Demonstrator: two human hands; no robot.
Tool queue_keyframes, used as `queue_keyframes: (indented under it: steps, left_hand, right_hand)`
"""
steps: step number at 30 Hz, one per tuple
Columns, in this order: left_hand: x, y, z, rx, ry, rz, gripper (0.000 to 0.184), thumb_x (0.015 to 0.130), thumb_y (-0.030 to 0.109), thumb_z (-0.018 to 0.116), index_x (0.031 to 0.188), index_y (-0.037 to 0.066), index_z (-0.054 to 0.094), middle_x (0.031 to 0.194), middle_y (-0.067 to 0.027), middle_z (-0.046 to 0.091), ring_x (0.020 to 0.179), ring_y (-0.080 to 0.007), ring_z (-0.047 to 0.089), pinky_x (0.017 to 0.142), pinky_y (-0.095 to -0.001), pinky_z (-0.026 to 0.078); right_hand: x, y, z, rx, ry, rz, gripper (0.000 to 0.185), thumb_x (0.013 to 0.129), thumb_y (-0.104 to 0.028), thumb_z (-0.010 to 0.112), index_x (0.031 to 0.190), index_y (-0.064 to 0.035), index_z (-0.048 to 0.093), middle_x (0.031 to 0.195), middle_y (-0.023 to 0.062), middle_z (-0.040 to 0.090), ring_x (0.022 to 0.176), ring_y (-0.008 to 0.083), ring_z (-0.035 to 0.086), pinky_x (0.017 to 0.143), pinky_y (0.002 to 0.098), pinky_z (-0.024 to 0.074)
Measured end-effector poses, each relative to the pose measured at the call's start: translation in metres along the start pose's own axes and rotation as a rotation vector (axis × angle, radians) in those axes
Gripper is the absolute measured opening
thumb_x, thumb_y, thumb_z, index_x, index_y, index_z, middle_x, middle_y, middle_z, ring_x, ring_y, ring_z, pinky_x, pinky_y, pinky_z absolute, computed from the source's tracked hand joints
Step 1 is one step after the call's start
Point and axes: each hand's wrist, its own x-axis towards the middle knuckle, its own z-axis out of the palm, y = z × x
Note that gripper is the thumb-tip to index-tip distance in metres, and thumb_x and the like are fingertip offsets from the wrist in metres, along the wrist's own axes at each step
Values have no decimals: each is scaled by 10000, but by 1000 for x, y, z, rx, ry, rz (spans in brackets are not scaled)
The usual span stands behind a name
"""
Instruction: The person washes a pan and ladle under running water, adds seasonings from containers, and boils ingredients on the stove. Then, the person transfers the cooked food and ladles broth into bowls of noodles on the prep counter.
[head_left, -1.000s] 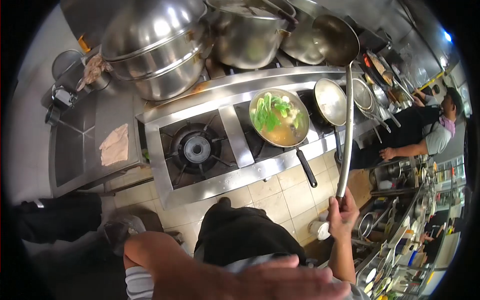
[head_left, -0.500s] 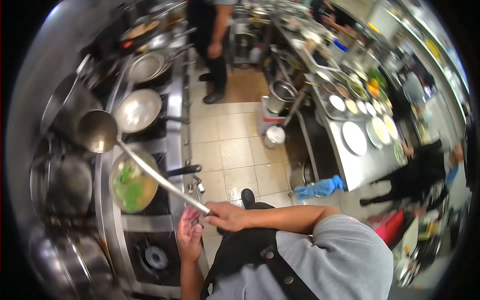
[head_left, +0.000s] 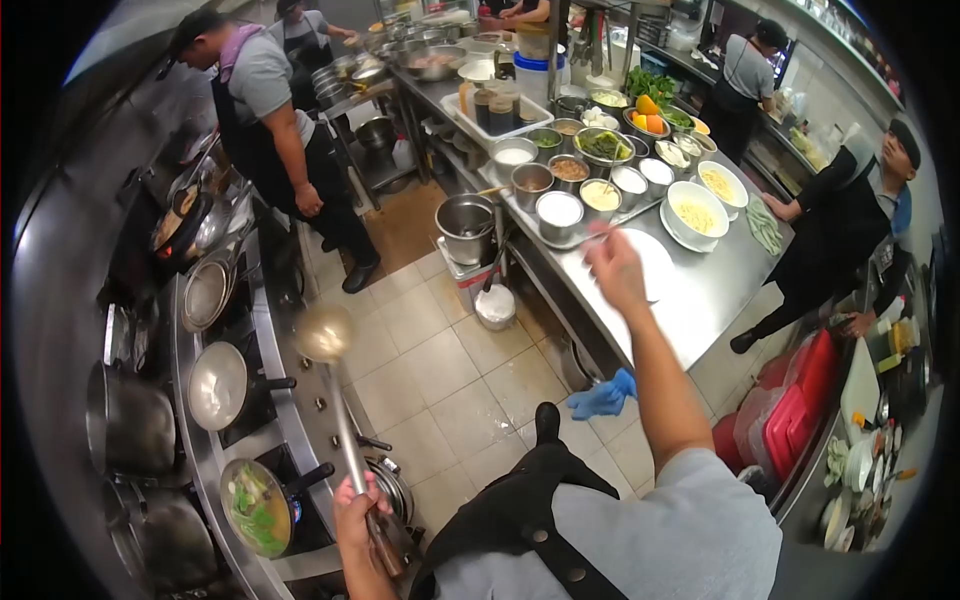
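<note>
My left hand [head_left: 358, 510] is closed around the handle of a long metal ladle [head_left: 350, 430]. The ladle's bowl [head_left: 325, 333] points away from me, over the stove's edge and the floor. My right hand [head_left: 616, 268] is stretched out over the steel counter, blurred, so its fingers are hard to read. Beneath and beside it lies a white plate [head_left: 648, 262]; a metal container of white powder [head_left: 559, 215] stands just beyond the hand. On the stove below the ladle, a pan [head_left: 258, 508] holds leafy greens in broth.
Another pan [head_left: 218, 386] sits on the stove [head_left: 285, 400]. Bowls of noodles [head_left: 697, 215] and several ingredient containers crowd the counter [head_left: 690, 310]. A blue cloth [head_left: 603, 395] hangs at its near corner. A co-worker [head_left: 275, 130] stands at the far stove; another person [head_left: 850, 210] stands right.
The ladle has passed from my right hand to my left and swung off the pans. My right hand has moved out over the counter. The view has turned right.
</note>
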Motion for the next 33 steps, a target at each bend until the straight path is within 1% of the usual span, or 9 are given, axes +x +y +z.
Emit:
queue_keyframes:
  steps: [2, 4, 6, 8, 9, 13, 17, 22, 33]
  left_hand:
    - [21, -21, 29, -6, -17, -141, 253, 736, 36, 589, 978, -3, 525, 692, -39, 514, 538, -160, 525, 516, -287, 479]
    - [37, -43, 61, -61, -5, -374, 226, 733, 45, 593, 951, 3, 548, 662, -39, 524, 533, -162, 528, 497, -293, 466]
    - [50, -53, 90, -21, 24, -446, 218, 729, 45, 607, 939, 11, 561, 662, -38, 533, 530, -161, 526, 499, -294, 464]
    - [59, -54, 117, 97, 29, -548, 202, 731, 50, 617, 925, 19, 570, 659, -35, 535, 529, -156, 529, 500, -296, 464]
    - [59, -51, 129, 60, 12, -557, 211, 730, 49, 621, 932, 20, 569, 661, -34, 538, 525, -151, 533, 506, -291, 469]
    - [62, -35, 156, 96, -51, -480, 240, 719, 35, 625, 949, 10, 565, 679, -37, 542, 518, -147, 534, 508, -286, 478]
    - [58, 7, 193, 219, -36, -428, 264, 693, -18, 594, 955, -14, 562, 693, -47, 540, 516, -145, 532, 509, -282, 469]
    - [58, 30, 222, 245, -56, -351, 279, 664, -24, 576, 943, -23, 574, 696, -49, 534, 517, -141, 524, 511, -272, 449]
    - [54, 37, 254, 301, -110, -314, 303, 620, 9, 595, 921, -33, 595, 677, -45, 542, 512, -135, 525, 503, -254, 427]
  right_hand:
    - [99, 62, -31, -152, 190, -86, 389, 852, -228, 635, 1150, -2, 529, 743, 115, 627, 732, 249, 625, 690, 350, 483]
    - [168, 89, -51, -276, 151, -14, 541, 845, -265, 643, 1259, 17, 439, 908, 195, 651, 856, 342, 632, 777, 403, 478]
    - [229, 152, -44, -400, 233, -97, 461, 855, -231, 628, 1215, 12, 475, 948, 219, 649, 900, 338, 630, 800, 398, 477]
    - [256, 172, -41, -383, -59, -138, 322, 861, -199, 620, 1097, 6, 541, 945, 225, 642, 923, 334, 619, 814, 393, 471]
    - [266, 182, -37, -192, -216, 10, 205, 883, -171, 591, 975, 11, 572, 841, 186, 639, 797, 290, 623, 727, 373, 477]
    - [254, 136, -62, -193, -366, -64, 154, 925, -135, 527, 892, 13, 552, 640, 91, 564, 570, 184, 543, 553, 325, 431]
    - [239, 115, -86, -103, -362, 6, 184, 938, -163, 521, 913, 13, 567, 658, 93, 583, 574, 166, 551, 567, 314, 438]
    - [230, 114, -100, 3, -127, 21, 271, 977, -231, 510, 980, 15, 622, 710, 43, 627, 587, 87, 547, 557, 242, 446]
    - [224, 169, -94, 175, 40, 220, 327, 949, -255, 485, 941, 47, 612, 700, 102, 650, 544, 126, 596, 540, 270, 479]
